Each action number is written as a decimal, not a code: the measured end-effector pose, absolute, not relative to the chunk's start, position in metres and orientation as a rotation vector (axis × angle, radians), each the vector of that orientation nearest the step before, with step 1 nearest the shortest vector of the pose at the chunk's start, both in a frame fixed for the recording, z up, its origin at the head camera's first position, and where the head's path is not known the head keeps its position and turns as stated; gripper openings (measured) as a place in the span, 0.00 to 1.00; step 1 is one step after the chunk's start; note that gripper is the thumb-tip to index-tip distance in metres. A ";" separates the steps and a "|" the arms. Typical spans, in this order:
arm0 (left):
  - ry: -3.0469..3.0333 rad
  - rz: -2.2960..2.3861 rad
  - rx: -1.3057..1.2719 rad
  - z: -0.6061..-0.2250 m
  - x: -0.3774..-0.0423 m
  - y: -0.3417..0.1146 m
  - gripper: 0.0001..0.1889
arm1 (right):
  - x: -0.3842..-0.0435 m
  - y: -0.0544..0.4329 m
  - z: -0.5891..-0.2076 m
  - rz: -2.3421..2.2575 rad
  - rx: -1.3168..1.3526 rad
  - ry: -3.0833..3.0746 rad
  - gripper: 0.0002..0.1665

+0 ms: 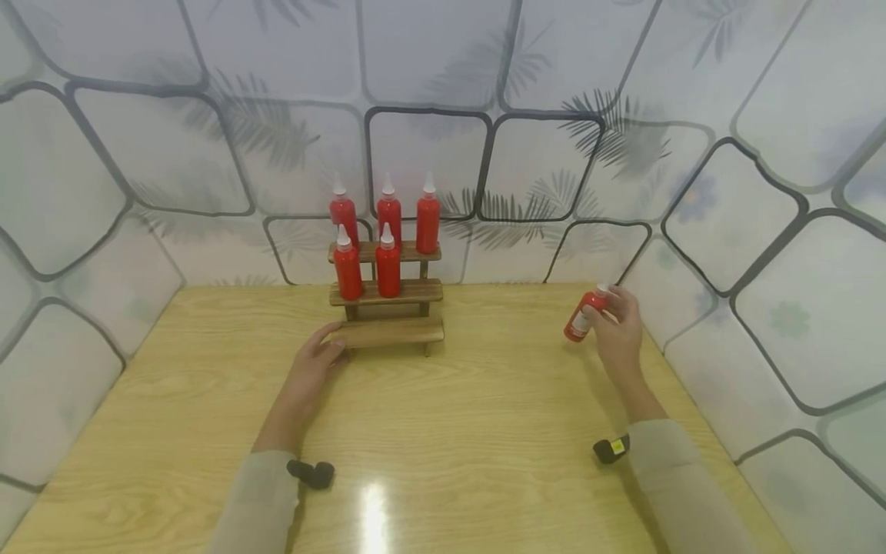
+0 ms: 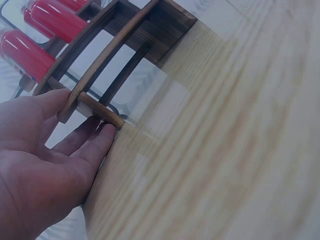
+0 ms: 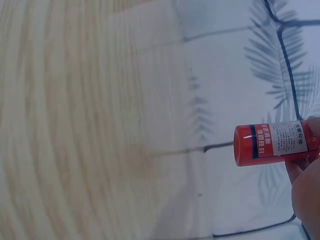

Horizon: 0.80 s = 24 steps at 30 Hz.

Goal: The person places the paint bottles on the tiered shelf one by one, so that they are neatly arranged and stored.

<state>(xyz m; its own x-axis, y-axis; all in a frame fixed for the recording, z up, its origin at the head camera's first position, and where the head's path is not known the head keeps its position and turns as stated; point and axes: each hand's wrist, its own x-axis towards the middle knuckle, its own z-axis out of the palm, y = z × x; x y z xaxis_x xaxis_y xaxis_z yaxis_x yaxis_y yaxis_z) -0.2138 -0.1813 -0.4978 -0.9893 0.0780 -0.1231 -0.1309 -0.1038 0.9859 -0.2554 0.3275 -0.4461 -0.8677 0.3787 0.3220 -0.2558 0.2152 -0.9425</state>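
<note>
A wooden three-step display rack [image 1: 388, 331] stands on the table near the back wall. Three red squeeze bottles with white pointed caps [image 1: 428, 219] line its top step, and two more [image 1: 388, 269] stand on the middle step at the left and centre. My left hand [image 1: 318, 360] grips the left end of the bottom step; in the left wrist view, its thumb is at the step and its fingers at the leg [image 2: 102, 109]. To the right, my right hand [image 1: 619, 331] holds a red bottle [image 1: 580, 319] near its white cap, tilted, its printed label [image 3: 282, 140] showing.
The wood-grain table [image 1: 450, 431] runs up to patterned walls at the back [image 1: 429, 161] and on the right [image 1: 768, 308]. A black wrist camera [image 1: 314, 474] sits on the left sleeve, another [image 1: 612, 448] on the right.
</note>
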 end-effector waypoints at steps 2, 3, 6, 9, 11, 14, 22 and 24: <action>2.011 2.235 -0.060 -0.501 -0.216 -0.181 0.29 | -0.255 0.319 -0.443 1.687 -0.062 -2.023 0.33; 2.004 2.241 -0.062 -0.501 -0.216 -0.181 0.29 | -0.255 0.315 -0.441 1.690 -0.033 -2.028 0.33; 1.996 2.248 -0.070 -0.500 -0.215 -0.181 0.29 | -0.257 0.301 -0.437 1.706 0.063 -2.012 0.32; 1.985 2.256 -0.067 -0.499 -0.215 -0.181 0.29 | -0.259 0.286 -0.432 1.744 0.139 -1.989 0.32; 1.987 2.253 -0.063 -0.499 -0.215 -0.181 0.29 | -0.259 0.276 -0.429 1.765 0.177 -1.985 0.32; 1.976 2.256 -0.062 -0.499 -0.214 -0.181 0.29 | -0.259 0.262 -0.425 1.803 0.234 -1.984 0.33; 1.979 2.258 -0.051 -0.498 -0.214 -0.180 0.29 | -0.266 0.222 -0.407 1.825 0.370 -1.985 0.34; 1.980 2.258 -0.050 -0.497 -0.213 -0.180 0.29 | -0.269 0.212 -0.404 1.832 0.402 -1.990 0.34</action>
<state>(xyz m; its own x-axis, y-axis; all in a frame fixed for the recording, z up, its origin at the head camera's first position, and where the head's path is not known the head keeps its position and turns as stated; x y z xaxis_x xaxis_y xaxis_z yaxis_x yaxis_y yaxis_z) -0.2130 -0.1803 -0.4973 -0.9899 0.0818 -0.1160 -0.1257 -0.1254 0.9841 -0.2694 0.2119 -0.4039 -0.8769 0.0600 0.4769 -0.4703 0.0980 -0.8771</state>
